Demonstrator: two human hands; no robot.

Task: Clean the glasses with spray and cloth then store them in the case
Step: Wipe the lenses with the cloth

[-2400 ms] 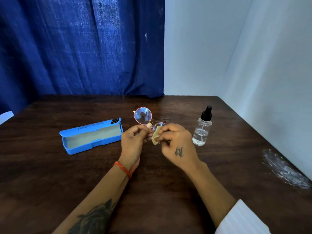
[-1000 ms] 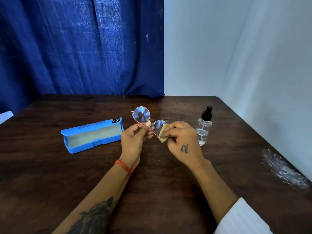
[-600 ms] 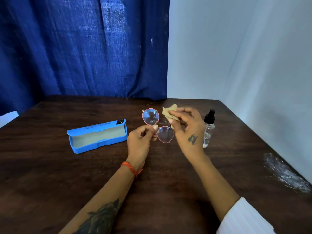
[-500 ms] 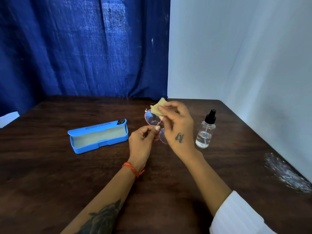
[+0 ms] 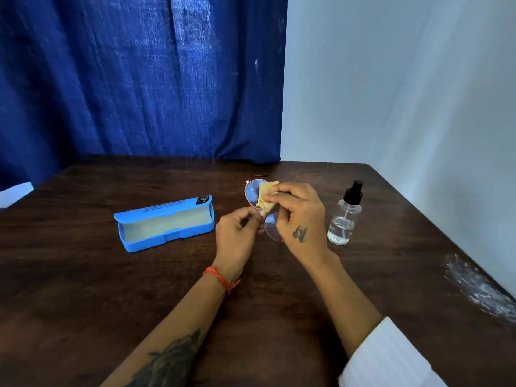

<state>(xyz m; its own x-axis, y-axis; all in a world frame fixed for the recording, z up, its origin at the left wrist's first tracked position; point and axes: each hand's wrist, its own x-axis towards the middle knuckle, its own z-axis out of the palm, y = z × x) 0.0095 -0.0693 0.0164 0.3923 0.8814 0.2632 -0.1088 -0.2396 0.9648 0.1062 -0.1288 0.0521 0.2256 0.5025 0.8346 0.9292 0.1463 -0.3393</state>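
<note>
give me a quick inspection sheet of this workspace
surface: dark wooden table, pale smear near its right edge
job's things: glasses held above the table; yellow cloth on the far lens; blue case open and empty; spray bottle upright, partly filled
clutter: white scrap at far left
grippers: left hand pinches the glasses at the bridge; right hand pinches the cloth
cables: nothing seen
surroundings: blue curtain behind, white wall to the right
</note>
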